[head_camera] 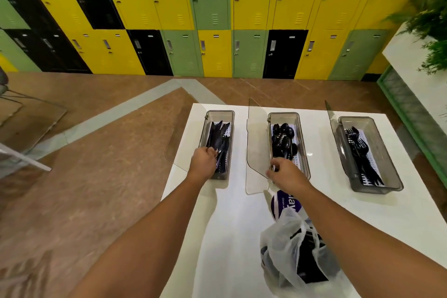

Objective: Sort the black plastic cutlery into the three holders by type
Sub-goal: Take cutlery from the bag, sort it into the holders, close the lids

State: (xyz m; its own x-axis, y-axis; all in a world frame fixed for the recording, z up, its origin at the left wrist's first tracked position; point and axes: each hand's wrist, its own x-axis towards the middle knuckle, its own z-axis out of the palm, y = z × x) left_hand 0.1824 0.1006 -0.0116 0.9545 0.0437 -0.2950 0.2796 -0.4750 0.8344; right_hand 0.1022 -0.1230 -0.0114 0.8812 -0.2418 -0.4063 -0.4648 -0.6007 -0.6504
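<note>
Three grey see-through holders stand in a row on the white table (232, 225), lids swung open. The left holder (232, 113) has black knives (219, 138) in it; my left hand (203, 161) reaches into its near end and grips black knives there. The middle holder (298, 118) has black spoons (284, 139); my right hand (281, 172) is at its near end, fingers curled on a black spoon handle. The right holder (391, 181) has black forks (360, 150). A thin plastic bag (290, 249) with more black cutlery lies near me.
The open clear lids (255, 147) stand up to the left of each holder. The table's left edge drops to a brown floor. Coloured lockers (212, 19) line the far wall. A white planter (416, 55) with green plants is at the right.
</note>
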